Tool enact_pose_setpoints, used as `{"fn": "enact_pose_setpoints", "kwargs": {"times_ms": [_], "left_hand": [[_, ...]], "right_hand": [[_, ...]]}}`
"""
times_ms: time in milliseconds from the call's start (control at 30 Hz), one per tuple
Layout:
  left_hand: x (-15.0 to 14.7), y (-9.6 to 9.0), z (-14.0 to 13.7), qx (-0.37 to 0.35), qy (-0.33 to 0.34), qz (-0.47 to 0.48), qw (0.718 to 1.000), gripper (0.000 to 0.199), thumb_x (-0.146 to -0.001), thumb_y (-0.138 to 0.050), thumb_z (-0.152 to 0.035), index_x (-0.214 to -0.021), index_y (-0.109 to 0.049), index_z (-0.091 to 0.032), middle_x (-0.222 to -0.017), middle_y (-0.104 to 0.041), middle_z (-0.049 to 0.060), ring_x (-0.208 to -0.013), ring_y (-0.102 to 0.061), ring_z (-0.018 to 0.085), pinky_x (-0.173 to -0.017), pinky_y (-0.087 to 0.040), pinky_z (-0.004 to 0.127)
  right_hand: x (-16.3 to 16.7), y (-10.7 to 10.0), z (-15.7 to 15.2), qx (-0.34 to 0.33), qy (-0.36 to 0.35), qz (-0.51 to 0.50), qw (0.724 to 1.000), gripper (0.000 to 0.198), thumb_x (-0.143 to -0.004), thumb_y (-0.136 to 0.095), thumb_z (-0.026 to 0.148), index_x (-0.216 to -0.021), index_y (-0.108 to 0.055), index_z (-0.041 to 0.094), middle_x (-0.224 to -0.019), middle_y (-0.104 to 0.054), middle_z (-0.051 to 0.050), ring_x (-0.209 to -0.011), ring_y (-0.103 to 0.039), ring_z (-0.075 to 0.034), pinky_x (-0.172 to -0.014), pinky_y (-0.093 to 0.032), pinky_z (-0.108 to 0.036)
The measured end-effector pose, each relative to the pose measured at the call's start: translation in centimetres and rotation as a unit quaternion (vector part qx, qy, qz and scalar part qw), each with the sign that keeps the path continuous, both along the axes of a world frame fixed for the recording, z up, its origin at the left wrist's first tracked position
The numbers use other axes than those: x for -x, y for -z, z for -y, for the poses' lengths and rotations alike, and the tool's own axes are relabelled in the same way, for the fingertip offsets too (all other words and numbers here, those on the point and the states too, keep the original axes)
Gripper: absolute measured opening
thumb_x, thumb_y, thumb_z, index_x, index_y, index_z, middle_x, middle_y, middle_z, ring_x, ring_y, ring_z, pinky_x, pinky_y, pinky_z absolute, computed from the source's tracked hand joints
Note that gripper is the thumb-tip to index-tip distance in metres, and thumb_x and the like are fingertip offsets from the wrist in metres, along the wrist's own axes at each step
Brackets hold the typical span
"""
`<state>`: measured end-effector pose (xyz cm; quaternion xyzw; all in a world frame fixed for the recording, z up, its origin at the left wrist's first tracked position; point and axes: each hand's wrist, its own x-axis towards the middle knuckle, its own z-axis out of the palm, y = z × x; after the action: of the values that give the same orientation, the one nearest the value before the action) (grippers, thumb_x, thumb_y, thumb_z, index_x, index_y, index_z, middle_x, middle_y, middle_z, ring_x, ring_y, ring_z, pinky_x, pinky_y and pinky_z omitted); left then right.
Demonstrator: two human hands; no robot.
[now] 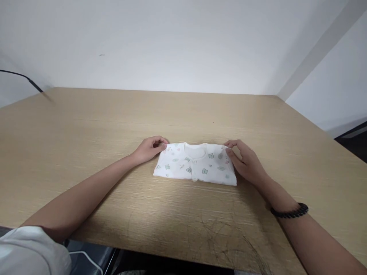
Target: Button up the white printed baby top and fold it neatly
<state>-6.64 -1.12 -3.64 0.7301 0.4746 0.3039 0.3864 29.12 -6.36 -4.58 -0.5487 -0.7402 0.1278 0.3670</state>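
Note:
A white baby shirt with a small green and grey animal print lies folded into a wide, flat rectangle. Its round neckline faces the far side, and the front placket runs down the middle to the near fold. At the far left corner, my left hand pinches the cloth between thumb and fingers. My right hand holds the far right corner the same way, thumb on top. The fingertips under the cloth are partly hidden.
The shirt rests on a light wooden table, whose near edge runs below my forearms. White walls stand behind it and to the right. A black cable reaches the table's far left. Dark strands of hair hang at the bottom right.

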Motion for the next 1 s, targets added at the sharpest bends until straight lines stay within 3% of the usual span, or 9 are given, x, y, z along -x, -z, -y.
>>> {"fn": "enact_pose_setpoints", "kwargs": {"times_ms": [67, 200, 533, 633, 733, 800, 900, 1000], "left_hand": [[0.1, 0.1, -0.1, -0.005, 0.001, -0.006, 1.000, 0.025, -0.083, -0.063, -0.039, -0.093, -0.068, -0.017, -0.094, -0.072, 0.006, -0.082, -0.063, 0.018, -0.073, -0.047, 0.031], [0.3, 0.1, -0.1, -0.012, -0.002, -0.021, 1.000, 0.024, -0.083, -0.063, -0.039, -0.092, -0.068, -0.017, -0.093, -0.071, 0.006, -0.079, -0.062, 0.017, -0.071, -0.046, 0.030], [-0.1, -0.5, 0.3, -0.069, -0.022, -0.075, 0.995, 0.021, -0.085, -0.056, -0.037, -0.081, -0.066, -0.019, -0.080, -0.070, 0.004, -0.073, -0.062, 0.018, -0.067, -0.047, 0.029], [-0.2, -0.3, 0.3, -0.086, -0.031, -0.075, 0.993, 0.021, -0.086, -0.056, -0.038, -0.083, -0.065, -0.019, -0.085, -0.071, 0.005, -0.077, -0.063, 0.019, -0.070, -0.049, 0.031], [-0.2, 0.0, 0.3, -0.094, -0.029, -0.063, 0.993, 0.021, -0.089, -0.055, -0.037, -0.090, -0.064, -0.018, -0.097, -0.071, 0.007, -0.081, -0.063, 0.019, -0.073, -0.049, 0.031], [-0.3, 0.0, 0.3, -0.095, -0.024, -0.062, 0.993, 0.022, -0.090, -0.054, -0.038, -0.095, -0.063, -0.018, -0.103, -0.070, 0.008, -0.083, -0.063, 0.019, -0.074, -0.049, 0.031], [-0.5, -0.2, 0.5, -0.097, -0.018, -0.077, 0.992, 0.025, -0.092, -0.051, -0.040, -0.096, -0.063, -0.018, -0.102, -0.070, 0.008, -0.083, -0.062, 0.019, -0.073, -0.049, 0.032], [-0.7, -0.4, 0.6, -0.106, -0.012, -0.093, 0.990, 0.026, -0.093, -0.049, -0.040, -0.095, -0.063, -0.018, -0.099, -0.069, 0.007, -0.084, -0.061, 0.020, -0.075, -0.048, 0.033]], "right_hand": [[0.0, -0.1, 0.1, 0.039, -0.036, 0.011, 0.999, 0.015, -0.096, -0.040, 0.037, -0.093, -0.047, 0.024, -0.092, -0.067, -0.007, -0.082, -0.062, -0.023, -0.073, -0.047, -0.037], [0.2, -0.2, 0.1, 0.062, 0.002, 0.016, 0.998, 0.016, -0.096, -0.043, 0.038, -0.090, -0.047, 0.023, -0.072, -0.062, -0.002, -0.064, -0.058, -0.020, -0.060, -0.044, -0.032], [0.5, 0.3, -0.4, 0.050, 0.097, -0.034, 0.993, 0.020, -0.083, -0.059, 0.041, -0.087, -0.057, 0.021, -0.077, -0.066, -0.005, -0.065, -0.058, -0.019, -0.062, -0.049, -0.033], [0.1, 0.2, -0.3, -0.029, 0.123, 0.009, 0.992, 0.025, -0.084, -0.057, 0.039, -0.099, -0.059, 0.020, -0.095, -0.067, -0.011, -0.086, -0.062, -0.026, -0.080, -0.051, -0.043], [0.3, 0.1, 0.1, -0.109, 0.113, 0.060, 0.986, 0.034, -0.093, -0.044, 0.037, -0.117, -0.057, 0.017, -0.121, -0.062, -0.018, -0.119, -0.054, -0.031, -0.102, -0.041, -0.051], [0.8, 0.1, 0.6, -0.057, 0.061, 0.110, 0.990, 0.042, -0.098, -0.035, 0.039, -0.128, -0.054, 0.018, -0.136, -0.056, -0.017, -0.132, -0.046, -0.031, -0.108, -0.036, -0.053], [1.6, 0.3, 1.2, 0.079, 0.016, 0.195, 0.977, 0.051, -0.100, -0.026, 0.046, -0.142, -0.045, 0.024, -0.152, -0.042, -0.013, -0.143, -0.033, -0.033, -0.109, -0.028, -0.064], [2.0, 0.3, 1.3, 0.084, 0.058, 0.204, 0.974, 0.061, -0.100, -0.025, 0.052, -0.151, -0.030, 0.020, -0.162, -0.019, -0.016, -0.148, -0.016, -0.036, -0.108, -0.022, -0.070]]}}
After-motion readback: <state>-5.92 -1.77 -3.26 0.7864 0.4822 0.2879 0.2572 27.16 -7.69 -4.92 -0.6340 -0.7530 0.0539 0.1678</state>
